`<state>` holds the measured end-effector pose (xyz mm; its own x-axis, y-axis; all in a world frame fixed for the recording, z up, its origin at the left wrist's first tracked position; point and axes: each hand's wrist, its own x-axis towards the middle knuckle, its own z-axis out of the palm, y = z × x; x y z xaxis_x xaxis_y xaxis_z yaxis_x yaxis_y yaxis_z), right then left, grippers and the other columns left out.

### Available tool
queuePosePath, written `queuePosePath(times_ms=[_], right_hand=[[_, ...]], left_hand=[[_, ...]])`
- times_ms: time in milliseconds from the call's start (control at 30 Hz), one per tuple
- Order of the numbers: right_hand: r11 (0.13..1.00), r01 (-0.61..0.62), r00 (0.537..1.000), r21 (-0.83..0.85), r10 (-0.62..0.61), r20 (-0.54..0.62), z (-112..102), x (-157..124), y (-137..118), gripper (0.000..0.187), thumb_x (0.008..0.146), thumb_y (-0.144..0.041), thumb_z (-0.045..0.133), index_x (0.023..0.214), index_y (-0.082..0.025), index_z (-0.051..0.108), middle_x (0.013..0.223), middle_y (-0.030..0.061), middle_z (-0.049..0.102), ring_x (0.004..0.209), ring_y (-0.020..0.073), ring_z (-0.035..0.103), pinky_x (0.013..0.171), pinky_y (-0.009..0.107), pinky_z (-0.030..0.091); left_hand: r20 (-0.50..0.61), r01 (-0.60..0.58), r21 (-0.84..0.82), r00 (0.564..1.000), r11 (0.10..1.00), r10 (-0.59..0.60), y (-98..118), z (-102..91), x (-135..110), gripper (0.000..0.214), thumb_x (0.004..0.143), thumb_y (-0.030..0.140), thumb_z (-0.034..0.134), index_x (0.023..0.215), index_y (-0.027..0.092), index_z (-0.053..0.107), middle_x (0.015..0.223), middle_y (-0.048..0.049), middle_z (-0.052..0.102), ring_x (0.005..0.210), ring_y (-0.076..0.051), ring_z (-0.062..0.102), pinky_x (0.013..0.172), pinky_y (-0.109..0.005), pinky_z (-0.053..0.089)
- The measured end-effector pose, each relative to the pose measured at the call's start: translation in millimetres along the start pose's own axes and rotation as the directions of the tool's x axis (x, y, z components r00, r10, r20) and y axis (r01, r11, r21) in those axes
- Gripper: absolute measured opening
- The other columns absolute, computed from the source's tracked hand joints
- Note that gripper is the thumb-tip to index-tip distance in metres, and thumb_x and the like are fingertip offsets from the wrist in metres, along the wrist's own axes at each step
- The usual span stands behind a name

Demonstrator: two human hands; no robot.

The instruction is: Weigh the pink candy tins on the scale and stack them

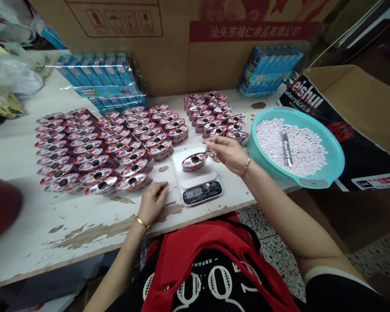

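Observation:
A small oval red-and-white box point(195, 161) with a dark round hole in its top sits on the white kitchen scale point(199, 196). My right hand point(225, 152) is at the box's right end, fingertips drawn together; what they hold, if anything, is too small to make out. Loosely curled, my left hand point(153, 200) rests on the table left of the scale, with nothing visible in it. To the right, a turquoise basin point(339, 160) holds many small pale pink-white tablets point(305, 145), and a metal scoop point(287, 149) lies on them.
Rows of matching oval boxes point(91, 154) fill the table's left, with another group point(211, 113) behind the scale. Blue wrapped packs point(97, 76) and more blue packs point(269, 69) lean against a large carton point(169, 56). An open black-printed carton point(360, 130) stands at right.

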<state>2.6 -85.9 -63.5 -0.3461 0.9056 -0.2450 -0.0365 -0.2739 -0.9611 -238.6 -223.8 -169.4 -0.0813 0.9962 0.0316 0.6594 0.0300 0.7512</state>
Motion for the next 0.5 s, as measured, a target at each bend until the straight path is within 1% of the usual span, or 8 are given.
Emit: queuePosePath(times_ms=[33, 67, 100, 167, 233, 300, 400, 500], right_hand=[[0.994, -0.046, 0.999, 0.104, 0.047, -0.008, -7.1, -3.4, 2.5, 0.02, 0.075, -0.028, 0.066, 0.089, -0.015, 0.062, 0.072, 0.0007, 0.057, 0.057, 0.007, 0.047, 0.046, 0.019, 0.032], [0.981, -0.082, 0.996, 0.174, 0.085, -0.013, -14.0, -7.5, 5.6, 0.022, 0.073, -0.027, 0.067, 0.09, -0.014, 0.062, 0.074, 0.0015, 0.058, 0.059, 0.0068, 0.048, 0.046, 0.018, 0.033], [0.971, -0.11, 0.993, 0.214, 0.117, -0.019, -20.4, -12.2, 9.4, 0.024, 0.071, -0.026, 0.068, 0.091, -0.014, 0.062, 0.075, 0.0018, 0.058, 0.06, 0.0066, 0.049, 0.046, 0.017, 0.033], [0.962, -0.149, 0.986, 0.23, 0.162, -0.038, -30.5, -22.6, 17.8, 0.027, 0.068, -0.023, 0.07, 0.092, -0.013, 0.061, 0.074, 0.0015, 0.058, 0.06, 0.0061, 0.048, 0.045, 0.016, 0.033], [0.967, -0.165, 0.982, 0.192, 0.18, -0.063, -35.5, -32.6, 25.3, 0.029, 0.066, -0.025, 0.073, 0.09, -0.014, 0.061, 0.071, 0.0008, 0.058, 0.056, 0.0057, 0.047, 0.043, 0.016, 0.031], [0.978, -0.16, 0.983, 0.133, 0.171, -0.072, -34.6, -39.9, 29.3, 0.031, 0.066, -0.032, 0.075, 0.085, -0.014, 0.059, 0.069, 0.0003, 0.057, 0.053, 0.0053, 0.045, 0.041, 0.017, 0.027], [0.993, -0.113, 0.993, 0.033, 0.114, -0.027, -22.9, -41.1, 26.8, 0.033, 0.067, -0.04, 0.074, 0.083, -0.015, 0.059, 0.067, -0.0007, 0.057, 0.049, 0.0047, 0.041, 0.039, 0.017, 0.023], [0.993, -0.012, 0.999, -0.117, 0.018, 0.05, -4.1, -29.4, 17.8, 0.027, 0.075, -0.039, 0.068, 0.085, -0.015, 0.061, 0.063, -0.0018, 0.056, 0.047, 0.0052, 0.039, 0.042, 0.019, 0.026]], left_hand=[[-0.009, 0.003, -0.001, 1.0, 1.0, -0.003, -0.5, 0.6, -1.2, 0.032, 0.086, 0.04, 0.048, 0.101, 0.016, 0.063, 0.093, -0.0074, 0.065, 0.082, -0.016, 0.06, 0.073, -0.029, 0.048], [-0.017, 0.005, -0.001, 1.0, 1.0, -0.005, -0.7, 1.3, -2.3, 0.032, 0.086, 0.04, 0.048, 0.102, 0.016, 0.063, 0.093, -0.0072, 0.065, 0.08, -0.016, 0.059, 0.072, -0.029, 0.048], [-0.023, 0.008, 0.0, 1.0, 1.0, -0.008, -0.5, 1.9, -3.0, 0.033, 0.086, 0.04, 0.048, 0.102, 0.016, 0.063, 0.092, -0.0071, 0.065, 0.079, -0.016, 0.059, 0.071, -0.029, 0.047], [-0.023, 0.01, 0.002, 1.0, 1.0, -0.01, 0.3, 3.0, -3.6, 0.033, 0.086, 0.041, 0.047, 0.103, 0.016, 0.063, 0.092, -0.007, 0.065, 0.079, -0.016, 0.059, 0.071, -0.029, 0.048], [-0.015, 0.011, 0.005, 1.0, 1.0, -0.011, 0.8, 3.7, -3.1, 0.034, 0.086, 0.041, 0.047, 0.103, 0.016, 0.062, 0.093, -0.0072, 0.065, 0.08, -0.016, 0.059, 0.072, -0.03, 0.048], [-0.01, 0.012, 0.008, 1.0, 1.0, -0.011, 0.5, 4.2, -2.1, 0.034, 0.086, 0.042, 0.047, 0.103, 0.016, 0.063, 0.093, -0.0075, 0.065, 0.081, -0.017, 0.059, 0.074, -0.03, 0.048], [-0.009, 0.011, 0.014, 1.0, 1.0, -0.011, -1.4, 5.2, -0.8, 0.034, 0.086, 0.042, 0.047, 0.102, 0.017, 0.063, 0.093, -0.0076, 0.065, 0.083, -0.017, 0.06, 0.076, -0.031, 0.048], [-0.004, 0.013, 0.023, 1.0, 1.0, -0.013, -3.1, 5.9, -0.5, 0.033, 0.086, 0.042, 0.047, 0.102, 0.017, 0.062, 0.093, -0.0073, 0.065, 0.083, -0.017, 0.06, 0.075, -0.032, 0.048]])
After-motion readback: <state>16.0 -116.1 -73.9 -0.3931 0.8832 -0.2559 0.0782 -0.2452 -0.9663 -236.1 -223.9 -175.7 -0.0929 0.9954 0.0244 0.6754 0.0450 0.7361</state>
